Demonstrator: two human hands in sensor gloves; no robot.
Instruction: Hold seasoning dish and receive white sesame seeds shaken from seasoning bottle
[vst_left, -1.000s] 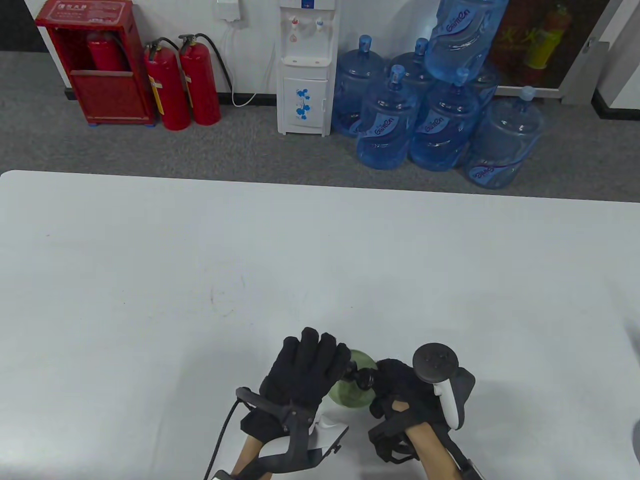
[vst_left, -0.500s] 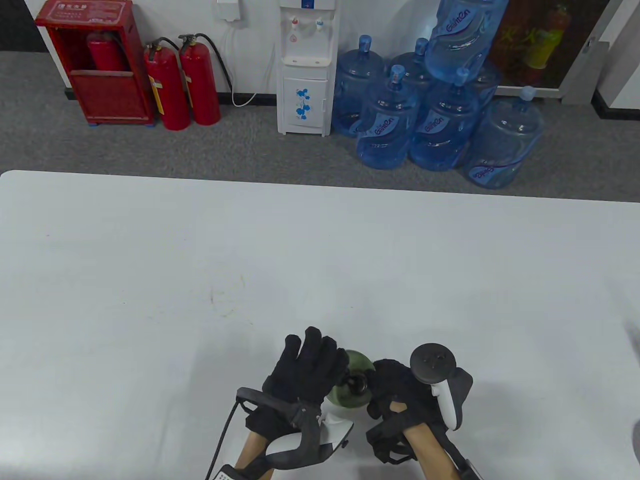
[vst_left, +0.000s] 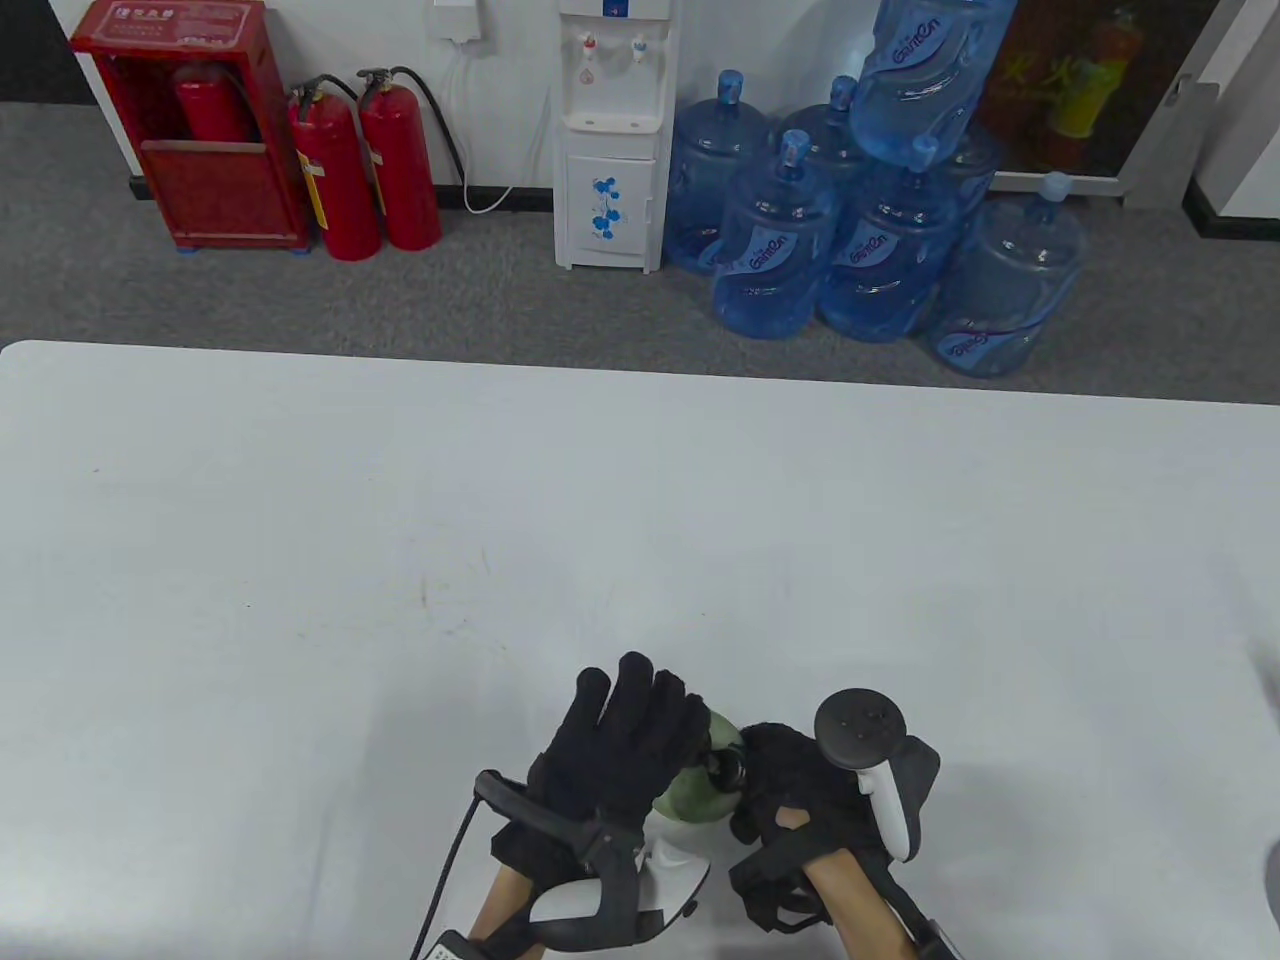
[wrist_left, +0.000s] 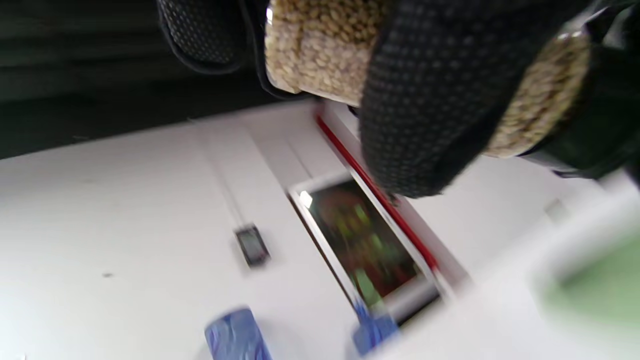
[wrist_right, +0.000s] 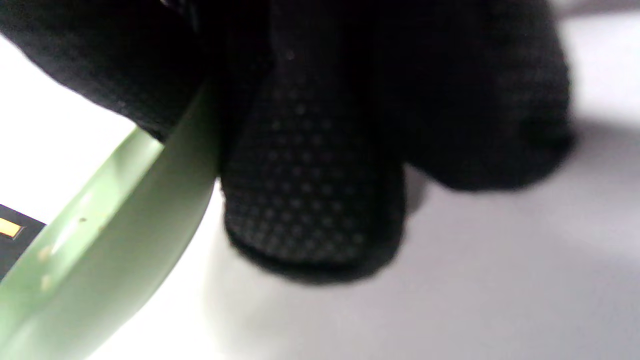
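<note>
- The left hand (vst_left: 620, 745) grips a bottle (wrist_left: 320, 55) full of pale seeds.
- The right hand (vst_left: 800, 790) holds the green dish (vst_left: 700, 795), a few seeds inside.

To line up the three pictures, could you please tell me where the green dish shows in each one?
Table view: the dish is at bottom centre, between the left hand and right hand.
Left wrist view: a blurred green patch at lower right.
Right wrist view: its rim at lower left.
Shared landmark: the white table.
</note>
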